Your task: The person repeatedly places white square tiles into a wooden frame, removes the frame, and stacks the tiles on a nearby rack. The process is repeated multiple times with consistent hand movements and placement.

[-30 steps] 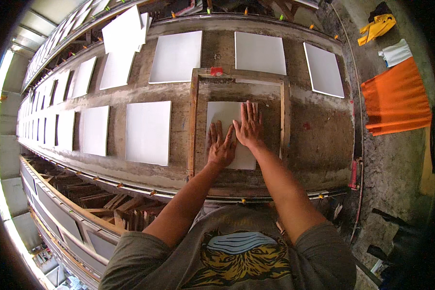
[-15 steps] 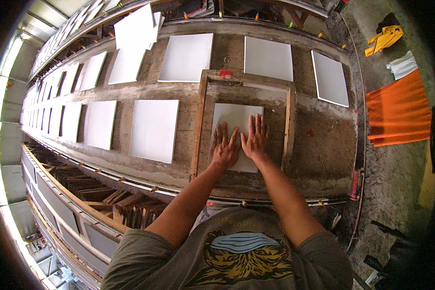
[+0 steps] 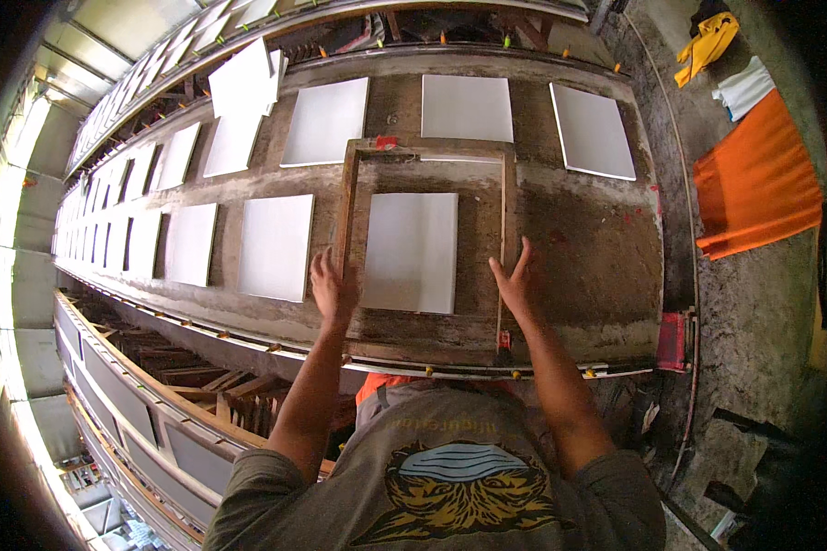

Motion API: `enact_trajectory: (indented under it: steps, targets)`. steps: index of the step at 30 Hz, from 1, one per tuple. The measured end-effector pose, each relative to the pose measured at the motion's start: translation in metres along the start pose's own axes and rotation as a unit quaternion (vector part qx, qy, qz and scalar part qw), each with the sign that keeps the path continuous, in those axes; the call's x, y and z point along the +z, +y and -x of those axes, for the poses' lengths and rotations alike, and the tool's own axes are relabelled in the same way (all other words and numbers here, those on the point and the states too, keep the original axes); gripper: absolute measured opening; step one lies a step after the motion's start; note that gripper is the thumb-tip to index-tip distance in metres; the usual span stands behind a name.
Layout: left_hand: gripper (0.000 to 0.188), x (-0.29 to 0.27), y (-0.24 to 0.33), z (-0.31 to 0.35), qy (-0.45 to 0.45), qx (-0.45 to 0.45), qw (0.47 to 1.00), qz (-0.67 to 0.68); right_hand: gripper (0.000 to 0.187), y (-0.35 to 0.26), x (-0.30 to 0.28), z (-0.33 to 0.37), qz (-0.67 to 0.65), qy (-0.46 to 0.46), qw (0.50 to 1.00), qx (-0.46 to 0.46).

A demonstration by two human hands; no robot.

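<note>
A wooden frame [image 3: 429, 145] lies on the long brown table, around a white rectangular sheet [image 3: 412, 253]. My left hand [image 3: 334, 289] is at the frame's left bar, with its fingers parted and slightly bent. At the right bar is my right hand [image 3: 518, 280], its thumb on the inner side and its fingers spread on the outer side. Neither hand shows a closed grip; whether they touch the wood, I cannot tell. Red patches mark the frame's top left and lower right corners.
More white sheets [image 3: 277, 246] lie in two rows along the table [image 3: 597, 266], with several loosely stacked sheets [image 3: 245, 84] at the far left. Orange cloth [image 3: 758, 179] and a yellow garment [image 3: 708, 48] are at the right. Another long rack [image 3: 119, 386] runs along the lower left.
Both hands have lifted off the white sheet inside the frame and moved apart to its two side bars. The whole view has shifted slightly.
</note>
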State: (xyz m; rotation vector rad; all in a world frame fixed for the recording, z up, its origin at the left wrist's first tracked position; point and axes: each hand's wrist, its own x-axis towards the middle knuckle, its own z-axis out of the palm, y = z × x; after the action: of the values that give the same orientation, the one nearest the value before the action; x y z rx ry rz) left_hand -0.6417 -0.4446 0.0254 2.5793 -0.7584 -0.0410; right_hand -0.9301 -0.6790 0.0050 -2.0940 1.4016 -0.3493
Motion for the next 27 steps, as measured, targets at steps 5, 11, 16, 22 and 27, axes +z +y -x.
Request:
enact_trajectory:
  steps: [5, 11, 16, 22, 27]
  targets:
    - [0.052, 0.000, -0.034, -0.003, -0.157, -0.143, 0.976, 0.054, 0.088, 0.012, 0.002, 0.020, 0.037, -0.095, 0.993, 0.053]
    - [0.052, 0.030, -0.053, -0.003, -0.113, -0.103, 0.985, 0.080, 0.078, 0.008, 0.016, 0.022, 0.034, -0.098, 0.990, 0.094]
    - [0.051, 0.009, -0.050, -0.003, -0.090, -0.087, 0.987, 0.096, 0.076, 0.026, 0.030, 0.022, 0.043, -0.040, 0.998, 0.030]
    - [0.049, -0.016, -0.045, -0.024, -0.056, -0.079, 0.971, 0.221, 0.077, 0.029, 0.040, 0.010, -0.028, 0.101, 0.993, -0.060]
    - [0.049, -0.028, -0.010, -0.033, -0.056, -0.062, 0.945, 0.317, 0.076, 0.003, -0.033, -0.007, 0.128, 0.167, 0.973, -0.092]
